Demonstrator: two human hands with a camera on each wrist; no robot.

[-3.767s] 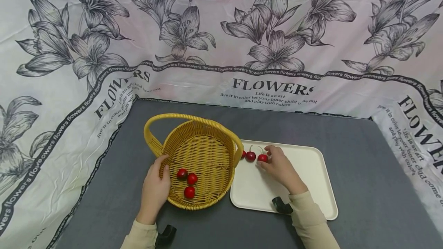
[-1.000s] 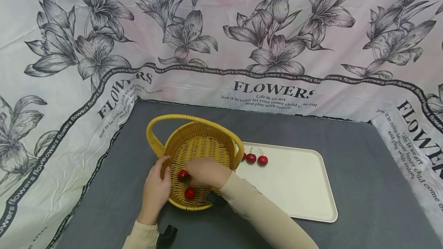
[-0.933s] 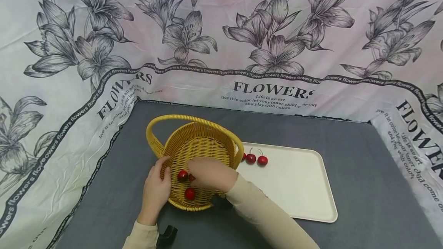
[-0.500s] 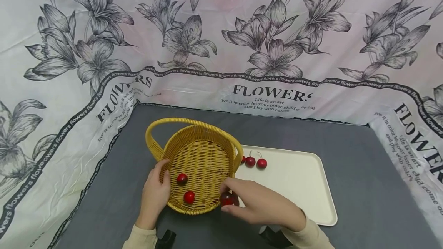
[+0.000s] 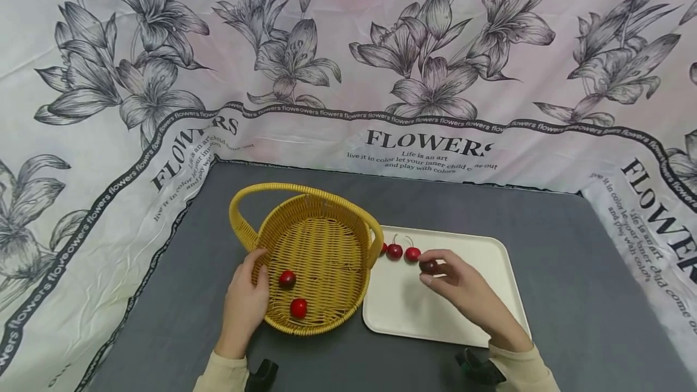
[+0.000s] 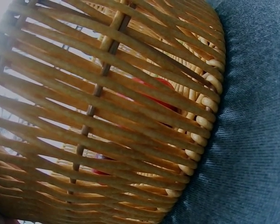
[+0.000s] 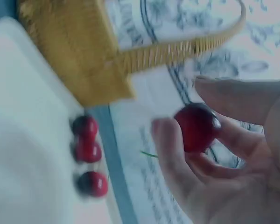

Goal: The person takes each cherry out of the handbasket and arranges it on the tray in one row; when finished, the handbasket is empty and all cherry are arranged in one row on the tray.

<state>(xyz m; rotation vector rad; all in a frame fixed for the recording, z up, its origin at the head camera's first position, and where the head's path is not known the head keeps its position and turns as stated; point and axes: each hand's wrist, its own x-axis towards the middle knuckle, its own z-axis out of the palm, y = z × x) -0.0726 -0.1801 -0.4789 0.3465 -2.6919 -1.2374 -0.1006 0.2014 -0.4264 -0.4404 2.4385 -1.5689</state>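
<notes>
In the head view my right hand (image 5: 463, 286) is over the cream tray (image 5: 446, 307), pinching a dark red cherry (image 5: 428, 266) between thumb and fingers. The right wrist view shows that cherry (image 7: 197, 128) up close, with a thin green stem beside the fingers. Three cherries lie in a row by the tray's back edge: one (image 5: 412, 254) close to the held one, one (image 5: 394, 251) left of it, and one partly hidden by the basket. My left hand (image 5: 245, 304) grips the left rim of the yellow wicker basket (image 5: 321, 247). Two cherries (image 5: 298, 308) rest inside it.
The basket's tall arched handle (image 5: 305, 187) rises over its back and right side, next to the tray's left edge. Grey cloth (image 5: 414, 201) covers the table. A flower-printed curtain (image 5: 305, 132) stands behind and along both sides.
My right hand has reached into the basket, lifted out a cherry and carried it right to above the tray. Inside the basket, two cherries lie instead of three. My left hand stays on the rim.
</notes>
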